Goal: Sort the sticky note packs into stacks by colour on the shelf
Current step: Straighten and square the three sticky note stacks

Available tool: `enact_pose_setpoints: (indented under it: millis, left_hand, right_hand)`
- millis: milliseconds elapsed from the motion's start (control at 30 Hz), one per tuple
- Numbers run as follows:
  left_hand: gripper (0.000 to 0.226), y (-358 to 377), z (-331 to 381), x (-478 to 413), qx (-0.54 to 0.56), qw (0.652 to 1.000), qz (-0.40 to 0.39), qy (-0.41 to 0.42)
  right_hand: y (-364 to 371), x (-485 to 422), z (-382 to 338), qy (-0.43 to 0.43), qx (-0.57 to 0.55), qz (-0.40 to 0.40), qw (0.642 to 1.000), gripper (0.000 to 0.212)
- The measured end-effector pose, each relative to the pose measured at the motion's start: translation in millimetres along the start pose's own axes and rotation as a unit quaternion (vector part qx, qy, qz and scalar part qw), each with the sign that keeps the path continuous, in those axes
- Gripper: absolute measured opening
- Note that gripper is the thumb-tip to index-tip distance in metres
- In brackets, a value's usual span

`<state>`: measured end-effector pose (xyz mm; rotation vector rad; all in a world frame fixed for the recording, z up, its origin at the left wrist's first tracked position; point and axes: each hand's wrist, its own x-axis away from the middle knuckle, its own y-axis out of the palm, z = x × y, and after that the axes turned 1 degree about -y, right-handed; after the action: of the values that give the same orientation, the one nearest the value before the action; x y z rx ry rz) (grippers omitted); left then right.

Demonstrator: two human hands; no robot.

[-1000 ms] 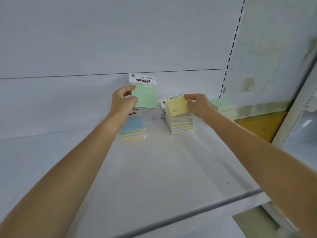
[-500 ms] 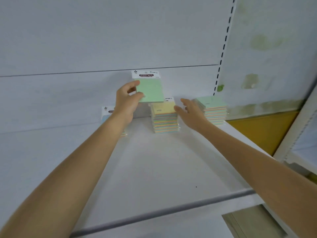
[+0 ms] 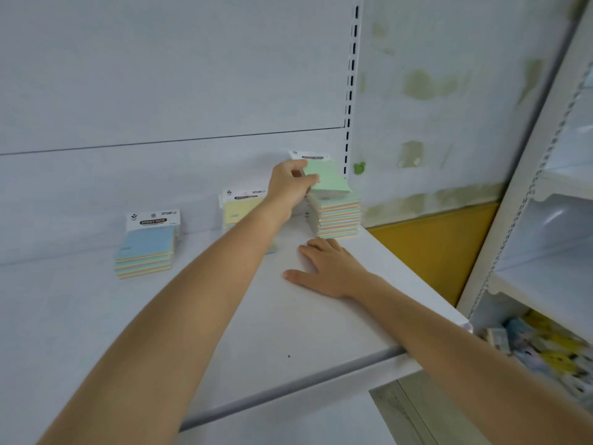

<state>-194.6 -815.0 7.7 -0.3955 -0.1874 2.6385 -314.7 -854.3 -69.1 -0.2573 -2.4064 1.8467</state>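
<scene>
Left hand (image 3: 290, 184): reached far forward and across, thumb and fingers pinching a green sticky note pack (image 3: 325, 178) by its near-left edge. Pack tilted, white header card toward the back panel, held just above the green-topped stack (image 3: 337, 216); whether touching the stack's top, impossible to tell. Stack itself directly below and slightly right of the left hand, at the right end of the shelf (image 3: 224, 316), close to the slotted upright (image 3: 351, 91).

Right hand (image 3: 327, 268): empty, palm down, fingers spread and lying flat on the shelf surface, thumb out to the left. Positioned nearer the camera than the green-topped stack, fingertips just short of its front edge, not touching it.

Left of the left hand, partly hidden behind the left forearm: a yellow-topped stack (image 3: 239, 210), header card standing against the back panel. Farther left again, well apart from both hands: a blue-topped stack (image 3: 146, 248) with a legible "STICKY NOTE" header. All three stacks set in a row along the rear of the shelf.

Right of the right forearm, beyond the shelf end: a second shelving unit (image 3: 545, 220), with blurred colourful packs (image 3: 552, 351) on a lower level.
</scene>
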Motion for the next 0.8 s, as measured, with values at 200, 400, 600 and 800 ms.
enact_pose_setpoints:
  millis: [200, 400, 600, 800]
  left_hand:
    - [0.035, 7.9, -5.5, -3.6, -0.234, 0.970, -0.065, -0.011]
    - [0.054, 15.6, -5.2, 3.7, -0.318, 0.942, -0.105, 0.014]
    - [0.055, 25.2, -3.5, 5.7, -0.370, 0.924, -0.086, 0.043]
    - [0.063, 28.3, -2.1, 10.1, -0.383, 0.919, -0.071, 0.058]
  right_hand:
    - [2.1, -2.8, 4.9, -0.010, -0.001, 0.012, 1.000, 0.069]
    - [3.6, -4.0, 6.4, -0.010, -0.008, 0.012, 1.000, 0.068]
    - [4.2, -4.1, 7.0, -0.015, -0.008, 0.010, 1.000, 0.068]
    - [4.3, -4.9, 9.3, -0.014, -0.020, 0.014, 1.000, 0.067]
